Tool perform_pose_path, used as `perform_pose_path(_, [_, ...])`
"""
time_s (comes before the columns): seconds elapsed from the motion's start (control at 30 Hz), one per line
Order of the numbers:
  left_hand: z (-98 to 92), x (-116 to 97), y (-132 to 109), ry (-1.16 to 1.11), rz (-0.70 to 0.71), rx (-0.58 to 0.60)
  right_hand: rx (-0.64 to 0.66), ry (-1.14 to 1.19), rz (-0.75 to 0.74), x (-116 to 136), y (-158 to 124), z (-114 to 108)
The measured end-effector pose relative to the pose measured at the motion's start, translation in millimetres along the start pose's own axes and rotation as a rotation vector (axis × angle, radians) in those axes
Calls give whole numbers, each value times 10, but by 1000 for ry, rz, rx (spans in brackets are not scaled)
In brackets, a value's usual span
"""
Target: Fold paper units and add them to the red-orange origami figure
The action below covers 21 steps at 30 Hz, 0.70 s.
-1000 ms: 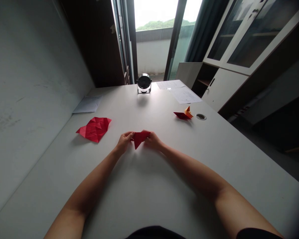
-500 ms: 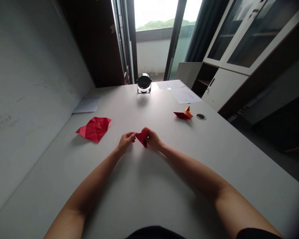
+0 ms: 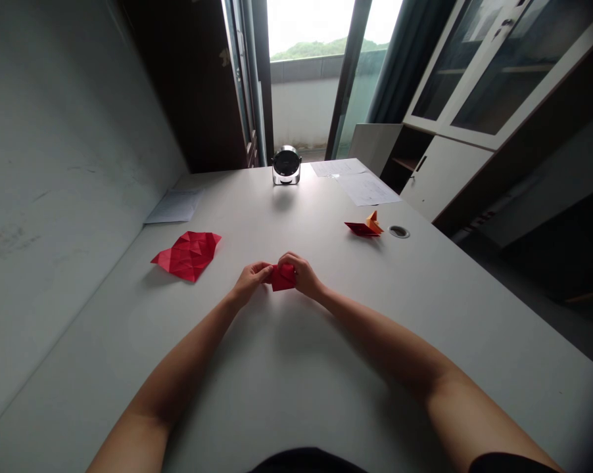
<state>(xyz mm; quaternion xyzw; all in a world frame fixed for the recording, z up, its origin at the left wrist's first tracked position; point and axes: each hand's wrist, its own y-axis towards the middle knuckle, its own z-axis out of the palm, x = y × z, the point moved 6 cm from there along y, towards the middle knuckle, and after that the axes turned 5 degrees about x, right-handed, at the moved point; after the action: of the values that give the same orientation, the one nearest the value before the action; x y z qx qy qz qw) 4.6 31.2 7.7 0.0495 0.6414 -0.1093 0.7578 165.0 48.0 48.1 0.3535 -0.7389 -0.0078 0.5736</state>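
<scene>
Between my two hands is a small piece of folded red paper (image 3: 283, 279), held just over the white table (image 3: 296, 368). My left hand (image 3: 251, 277) pinches its left edge between thumb and fingers. On the other side, my right hand (image 3: 302, 272) grips the right end, its fingers curled over the top edge. The paper shows a roughly square face toward me, and parts of it are hidden behind the fingers. Off to the left, a creased sheet of red paper (image 3: 190, 255) lies partly unfolded on the table.
Right of my hands lie folded red paper (image 3: 361, 229) and an orange folded piece (image 3: 374, 222), beside a round cable hole (image 3: 399, 232). A round black device on a stand (image 3: 286, 164) is at the back. Printed sheets (image 3: 368, 189) lie back right, another paper (image 3: 174, 206) back left by the wall.
The red paper has turned from a pointed, tilted shape to a squarer face toward me. My left hand has closed in on its left edge; the right fingers have shifted over its top.
</scene>
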Motion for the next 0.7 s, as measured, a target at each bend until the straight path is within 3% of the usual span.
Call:
perform_pose_path(0.17, [-61, 12, 14, 27, 33, -61, 19, 118, 55, -144, 19, 41])
perform_pose_path(0.37, [-179, -49, 5, 53, 126, -175, -149, 305, 204, -337, 50, -42])
perform_pose_path(0.47, [-204, -91, -13, 96, 174, -220, -108, 352, 243, -371, 57, -26])
perform_pose_path(0.7, [-115, -107, -23, 118, 179, -188, -24, 116, 263, -429, 41, 8])
